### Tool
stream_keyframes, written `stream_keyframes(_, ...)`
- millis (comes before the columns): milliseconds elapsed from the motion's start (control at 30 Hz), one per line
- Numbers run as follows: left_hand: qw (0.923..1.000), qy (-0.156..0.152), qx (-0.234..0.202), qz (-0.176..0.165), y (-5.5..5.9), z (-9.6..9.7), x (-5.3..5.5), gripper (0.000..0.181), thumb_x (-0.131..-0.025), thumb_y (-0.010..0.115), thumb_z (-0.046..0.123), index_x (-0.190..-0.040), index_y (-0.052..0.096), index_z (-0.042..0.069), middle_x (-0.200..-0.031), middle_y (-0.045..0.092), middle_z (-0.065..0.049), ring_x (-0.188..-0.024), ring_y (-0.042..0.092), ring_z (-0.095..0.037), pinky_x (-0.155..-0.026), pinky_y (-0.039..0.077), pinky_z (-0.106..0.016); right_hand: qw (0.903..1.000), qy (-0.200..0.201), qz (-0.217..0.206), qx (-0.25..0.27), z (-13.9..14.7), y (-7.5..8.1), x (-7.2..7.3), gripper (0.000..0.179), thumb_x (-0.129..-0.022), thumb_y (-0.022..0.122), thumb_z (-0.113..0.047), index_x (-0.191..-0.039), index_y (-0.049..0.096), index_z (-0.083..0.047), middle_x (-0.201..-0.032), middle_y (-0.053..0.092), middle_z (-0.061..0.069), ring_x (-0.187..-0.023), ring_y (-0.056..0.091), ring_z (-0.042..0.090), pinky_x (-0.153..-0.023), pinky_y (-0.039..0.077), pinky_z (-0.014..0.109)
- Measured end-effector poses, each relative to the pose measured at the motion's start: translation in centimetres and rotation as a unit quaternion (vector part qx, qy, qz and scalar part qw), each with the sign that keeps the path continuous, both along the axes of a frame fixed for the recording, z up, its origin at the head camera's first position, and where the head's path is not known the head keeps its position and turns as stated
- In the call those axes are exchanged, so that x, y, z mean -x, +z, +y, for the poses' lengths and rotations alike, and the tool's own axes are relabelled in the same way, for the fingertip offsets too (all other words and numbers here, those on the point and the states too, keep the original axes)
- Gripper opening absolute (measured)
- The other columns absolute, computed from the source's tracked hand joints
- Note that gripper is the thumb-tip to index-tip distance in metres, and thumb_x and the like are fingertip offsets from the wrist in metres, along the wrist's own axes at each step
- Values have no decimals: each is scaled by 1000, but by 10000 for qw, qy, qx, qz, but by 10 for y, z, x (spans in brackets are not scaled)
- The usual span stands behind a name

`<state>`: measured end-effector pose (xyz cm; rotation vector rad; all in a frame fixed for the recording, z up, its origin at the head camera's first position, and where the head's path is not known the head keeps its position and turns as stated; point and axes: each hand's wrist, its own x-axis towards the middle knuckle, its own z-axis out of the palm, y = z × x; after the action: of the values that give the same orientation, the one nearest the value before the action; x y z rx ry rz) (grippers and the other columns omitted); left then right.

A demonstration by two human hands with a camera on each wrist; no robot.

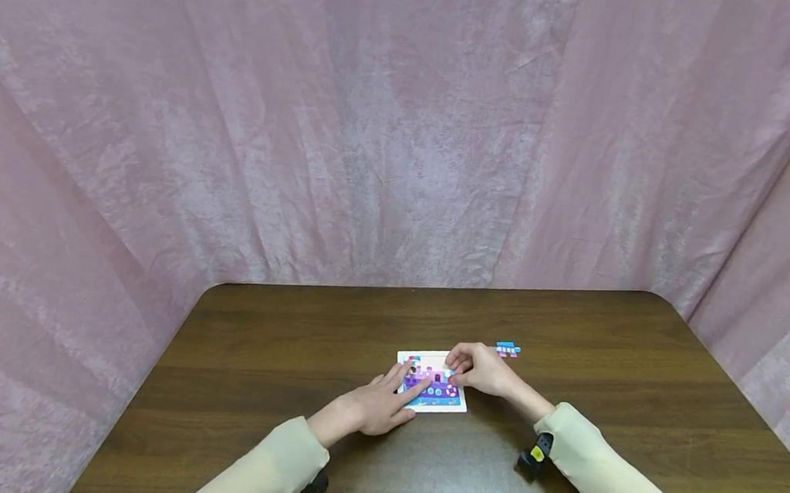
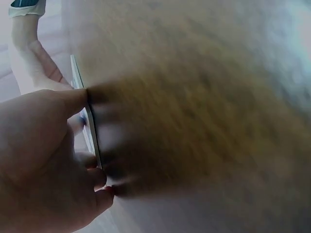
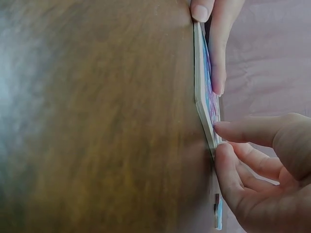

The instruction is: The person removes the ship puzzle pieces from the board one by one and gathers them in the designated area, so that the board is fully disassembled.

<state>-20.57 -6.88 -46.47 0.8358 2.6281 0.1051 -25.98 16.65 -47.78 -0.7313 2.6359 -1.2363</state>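
A small jigsaw puzzle (image 1: 435,398) with a white border and a purple, pink and blue picture lies flat on the table. Across its left side my left hand (image 1: 381,406) rests with spread, fairly straight fingers, the thumb at the near edge. Its fingers line the board's rim (image 2: 92,131) in the left wrist view. At the upper right of the puzzle, my right hand (image 1: 484,368) has its fingers bent, thumb and fingertips pinching a puzzle piece mostly hidden by them. In the right wrist view these fingertips (image 3: 224,149) sit right at the board's edge.
A loose blue and pink puzzle piece (image 1: 508,349) lies on the brown wooden table (image 1: 305,324), just beyond the right hand. Pink curtains (image 1: 403,139) hang behind the table and along both sides.
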Motion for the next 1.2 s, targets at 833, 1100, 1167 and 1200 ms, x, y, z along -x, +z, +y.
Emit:
stream_keyframes(833,9982,-479,112,335,6,-11,-12,66,-102,43,43,-155,20,10,-162,15,-13,-150,18,-26,-119,26,-44,9998,-23,-153,-125,-2,4,0,24,-73,78,1,-94,65,2,-85,67,12,-73,60,9,-65,51,18)
stream_keyframes(1100,9980,-598,191,77,8,-13,-19,67,-102,40,45,-156,18,12,-164,9,-9,-151,15,-21,-120,25,-40,9997,-65,-89,-224,-3,5,0,24,-73,78,1,-93,66,1,-84,68,11,-73,61,10,-65,52,19)
stream_keyframes(1167,9979,-594,205,124,7,-13,-20,67,-102,41,45,-155,18,12,-164,10,-10,-150,16,-22,-119,26,-40,9996,-93,-91,-242,-3,5,0,24,-73,78,1,-93,66,1,-84,68,11,-74,61,10,-65,52,19)
stream_keyframes(1200,9979,-593,202,144,7,-13,-21,67,-102,41,45,-155,19,11,-164,11,-10,-150,17,-22,-119,26,-40,9996,-92,-72,-260,-3,5,1,24,-73,78,1,-93,66,1,-84,68,11,-74,61,10,-65,52,19)
